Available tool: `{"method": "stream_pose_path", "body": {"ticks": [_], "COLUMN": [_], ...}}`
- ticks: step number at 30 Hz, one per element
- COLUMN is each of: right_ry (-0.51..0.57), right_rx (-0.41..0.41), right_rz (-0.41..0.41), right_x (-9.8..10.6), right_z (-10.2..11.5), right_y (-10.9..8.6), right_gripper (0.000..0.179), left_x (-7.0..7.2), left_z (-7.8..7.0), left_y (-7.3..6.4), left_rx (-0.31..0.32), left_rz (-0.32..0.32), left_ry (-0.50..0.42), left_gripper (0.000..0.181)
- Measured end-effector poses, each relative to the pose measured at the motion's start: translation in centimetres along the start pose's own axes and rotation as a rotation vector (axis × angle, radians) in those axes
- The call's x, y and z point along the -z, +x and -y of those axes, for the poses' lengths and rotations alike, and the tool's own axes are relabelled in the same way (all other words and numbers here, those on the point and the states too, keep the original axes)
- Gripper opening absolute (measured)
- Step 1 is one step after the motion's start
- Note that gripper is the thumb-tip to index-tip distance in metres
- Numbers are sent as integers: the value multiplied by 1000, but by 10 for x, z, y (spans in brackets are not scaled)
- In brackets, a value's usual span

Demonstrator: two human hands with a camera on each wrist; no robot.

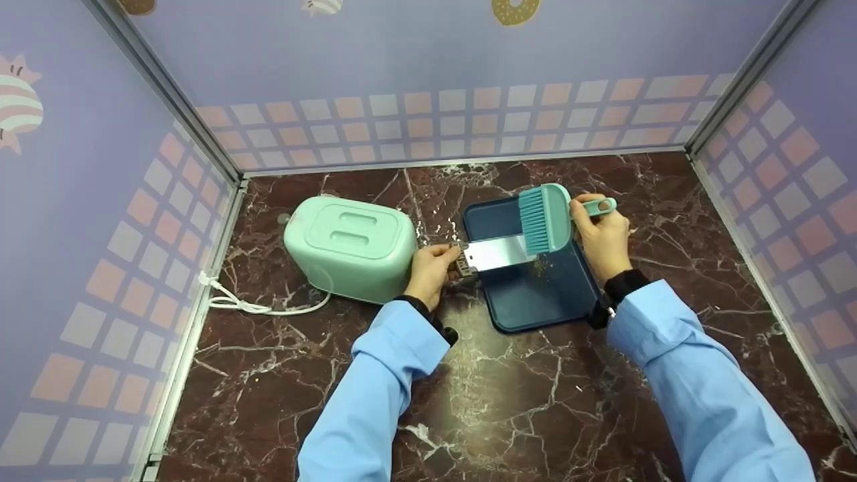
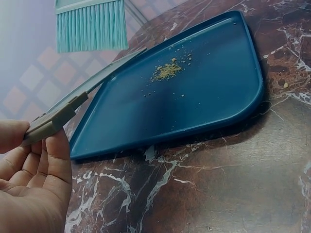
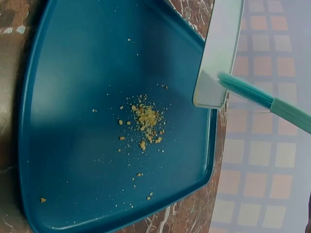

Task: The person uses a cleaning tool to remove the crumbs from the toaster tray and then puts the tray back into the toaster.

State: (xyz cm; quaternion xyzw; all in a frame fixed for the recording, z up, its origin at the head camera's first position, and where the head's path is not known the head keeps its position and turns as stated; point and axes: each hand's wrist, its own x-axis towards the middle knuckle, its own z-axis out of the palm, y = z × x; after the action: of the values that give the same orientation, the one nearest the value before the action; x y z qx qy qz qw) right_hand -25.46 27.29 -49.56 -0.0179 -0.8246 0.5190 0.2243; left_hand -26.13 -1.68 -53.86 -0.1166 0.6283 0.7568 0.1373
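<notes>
My left hand (image 1: 430, 270) pinches the dark end of a flat metal crumb tray (image 1: 497, 254) between thumb and fingers. This piece is held tilted above a dark blue tray (image 1: 529, 308). In my right hand (image 1: 606, 244) is the handle of a mint-green brush (image 1: 558, 217), gripped by thumb and fingers. Its teal bristles (image 3: 248, 91) are at the crumb tray's far end; the right wrist view shows their tips over its pale surface. Yellow-brown crumbs (image 3: 146, 119) lie in a small heap on the blue tray, with finer bits scattered around them.
A mint-green toaster (image 1: 358, 234) with a lidded top stands left of my left hand. Its white cord (image 1: 268, 310) runs to the left wall. Pale crumbs (image 1: 438, 227) dot the dark marbled tabletop (image 1: 509, 402) between toaster and tray. Lilac panels with checks enclose the back and sides.
</notes>
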Motion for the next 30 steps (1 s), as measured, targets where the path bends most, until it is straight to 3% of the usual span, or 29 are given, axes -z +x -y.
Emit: {"method": "stream_pose_path", "body": {"ticks": [6, 15, 22, 30], "right_ry": [-1, 40, 179, 328], "right_rx": [34, -2, -70, -90], "right_rz": [16, 4, 62, 128], "right_x": [-3, -9, -18, -35], "right_z": [-3, 12, 24, 24], "right_y": [-2, -4, -6, -6], "right_gripper": [31, 26, 32, 39], "left_x": [-1, -2, -3, -9], "left_z": [0, 0, -1, 3], "left_y": [0, 1, -1, 2], "left_rx": [6, 7, 11, 16], "left_rz": [-6, -2, 6, 21], "left_ry": [-14, -9, 44, -29], "left_gripper": [30, 34, 42, 45]}}
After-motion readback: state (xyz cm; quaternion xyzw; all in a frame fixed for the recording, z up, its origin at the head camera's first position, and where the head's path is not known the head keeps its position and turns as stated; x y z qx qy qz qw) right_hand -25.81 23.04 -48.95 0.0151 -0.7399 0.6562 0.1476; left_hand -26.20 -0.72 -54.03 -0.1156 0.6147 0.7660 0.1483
